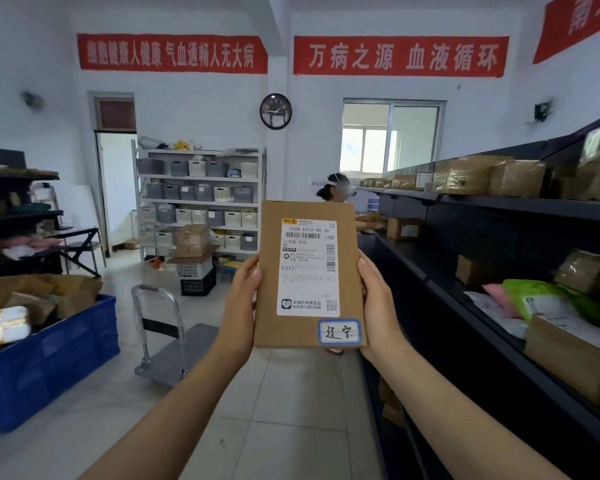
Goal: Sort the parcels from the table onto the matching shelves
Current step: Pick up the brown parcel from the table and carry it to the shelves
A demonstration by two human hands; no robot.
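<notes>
I hold a flat brown cardboard parcel (274, 258) upright in front of me at chest height. It bears a white shipping label and a small blue-edged sticker with handwriting at its lower right. My left hand (240, 303) grips its left edge and my right hand (378, 303) grips its right edge. Dark shelves (482, 202) run along the right, with brown boxes, a green bag (541, 299) and a pink bag lying on them.
A blue crate (49, 358) full of parcels stands at the left. A grey platform trolley (174, 351) sits on the tiled floor ahead. Another person (336, 188) stands behind the parcel by the shelves. A white rack of baskets (201, 202) lines the back wall.
</notes>
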